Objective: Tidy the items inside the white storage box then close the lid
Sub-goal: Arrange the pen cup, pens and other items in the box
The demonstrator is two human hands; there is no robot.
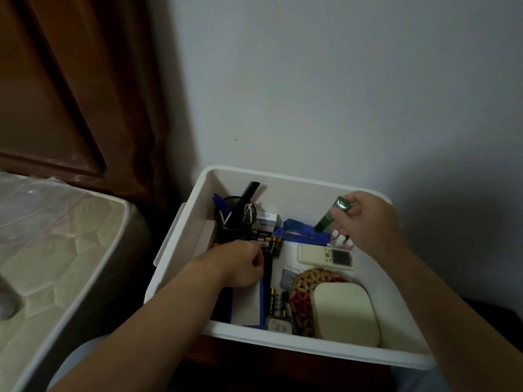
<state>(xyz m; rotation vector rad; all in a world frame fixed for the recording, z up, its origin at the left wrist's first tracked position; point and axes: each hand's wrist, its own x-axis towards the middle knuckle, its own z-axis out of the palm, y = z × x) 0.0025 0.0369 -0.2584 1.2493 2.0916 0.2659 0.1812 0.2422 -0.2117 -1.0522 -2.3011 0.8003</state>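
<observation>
Green tube point(331, 216) pinched in right hand point(368, 222), fingers curled round its upper end, held above the back-right part of the white storage box point(311, 350). Tube's long axis is tilted: sealed flat end up-right toward the hand, other end down-left toward the blue stapler point(300, 229).

Left hand point(240, 263) is down in the box's left side, fingers curled at a dark flat item beside the batteries point(268, 244); can't tell exactly what it grips.

Step looks like placing the tube. Suggest: lay it flat, parallel to the remote point(325, 256), or stand it in the black mesh cup point(233, 219) with the pens. Avoid knocking the small bottles point(341, 240) just below the hand. Keep everything under the rim so the lid seats; lid not in view.
</observation>
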